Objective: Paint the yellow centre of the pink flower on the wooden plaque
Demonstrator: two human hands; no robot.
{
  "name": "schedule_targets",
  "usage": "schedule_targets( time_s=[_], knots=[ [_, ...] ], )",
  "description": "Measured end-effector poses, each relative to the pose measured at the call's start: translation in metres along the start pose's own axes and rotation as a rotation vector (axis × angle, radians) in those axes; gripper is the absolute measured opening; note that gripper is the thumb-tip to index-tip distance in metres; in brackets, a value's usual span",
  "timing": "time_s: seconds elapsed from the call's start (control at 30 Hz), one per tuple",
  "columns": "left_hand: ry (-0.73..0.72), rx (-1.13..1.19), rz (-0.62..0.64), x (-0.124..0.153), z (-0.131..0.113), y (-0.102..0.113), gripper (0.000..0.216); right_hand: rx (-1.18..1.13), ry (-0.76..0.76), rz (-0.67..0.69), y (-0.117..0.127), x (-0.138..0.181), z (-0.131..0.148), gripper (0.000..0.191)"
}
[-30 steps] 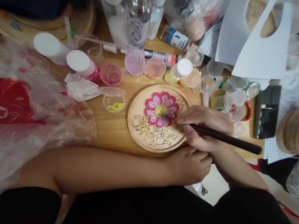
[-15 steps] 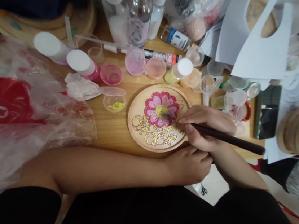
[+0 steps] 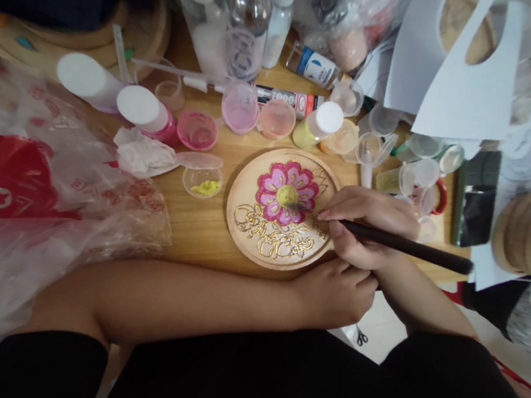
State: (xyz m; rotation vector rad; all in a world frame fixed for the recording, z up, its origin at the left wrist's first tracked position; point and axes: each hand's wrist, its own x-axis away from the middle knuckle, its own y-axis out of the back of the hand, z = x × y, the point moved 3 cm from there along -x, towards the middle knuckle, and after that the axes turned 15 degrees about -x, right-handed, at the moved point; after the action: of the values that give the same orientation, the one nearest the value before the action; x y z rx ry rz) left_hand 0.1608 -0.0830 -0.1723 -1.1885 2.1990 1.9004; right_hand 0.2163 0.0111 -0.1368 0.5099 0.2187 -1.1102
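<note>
My right hand (image 3: 369, 218) pinches a dark-handled paintbrush (image 3: 404, 246). The bristles touch or hover just over the flower's yellow centre; I cannot tell which. This pink and magenta flower (image 3: 286, 180) is on a round wooden plate (image 3: 239, 244), above gold outlined shapes (image 3: 281, 247). Below the plate's lower right, my left hand (image 3: 340, 294) is closed, its curled fingers against my right wrist; anything inside them is hidden. Left of the plate, a small clear cup (image 3: 188, 188) contains yellow paint (image 3: 208, 187).
Paint cups, pink (image 3: 197, 130), lilac (image 3: 240, 108) and peach (image 3: 278, 120), stand behind the plate. Several bottles and a glue tube (image 3: 282, 99) crowd the back. A plastic bag (image 3: 112, 172) covers the left side; a dark phone-like slab (image 3: 476, 199) lies right.
Both hands keep nearly the same place, with the brush still at the flower's centre. The whole view has shifted very slightly.
</note>
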Motion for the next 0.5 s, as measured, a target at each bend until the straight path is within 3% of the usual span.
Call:
schedule_targets(
  time_s=[0.5],
  knots=[
    [0.018, 0.018, 0.021, -0.0006, -0.0001, -0.0008, 0.022, 0.000, 0.013, 0.037, -0.0013, -0.0052, 0.0018, 0.015]
  ],
)
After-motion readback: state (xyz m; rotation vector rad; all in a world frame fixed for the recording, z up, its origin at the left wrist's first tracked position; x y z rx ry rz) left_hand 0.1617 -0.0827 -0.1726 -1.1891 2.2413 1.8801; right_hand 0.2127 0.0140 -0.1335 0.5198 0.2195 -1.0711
